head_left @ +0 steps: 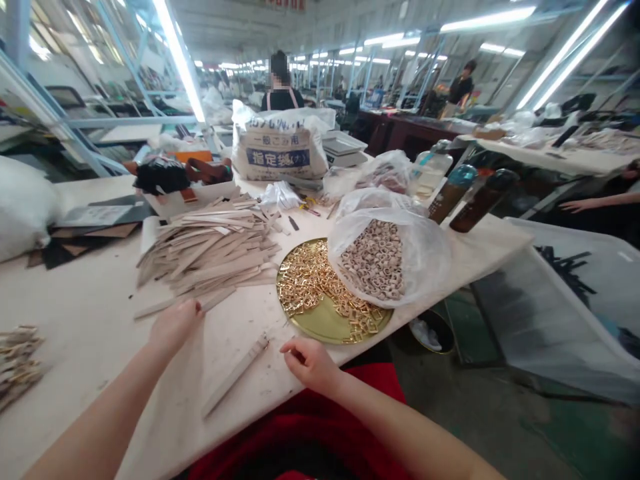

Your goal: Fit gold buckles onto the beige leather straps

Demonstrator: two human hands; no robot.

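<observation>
My left hand [174, 325] reaches to the near edge of a big heap of pale beige strips [210, 250], its fingers curled over the end of one strip. My right hand [310, 360] rests on the white table [90, 313] near the front edge, fingers loosely curled, nothing visible in them. A single beige strip with a metal end [235, 375] lies on the table between my hands, just left of the right hand. A round gold tray [327, 320] holds many small gold metal clips, right beyond my right hand.
A clear plastic bag of small beige loops [380, 257] lies over the tray's far side. Bottles [463, 197], a printed sack [280, 147] and boxes stand farther back. Finished strips [17, 360] lie at the left edge. People work at other tables behind.
</observation>
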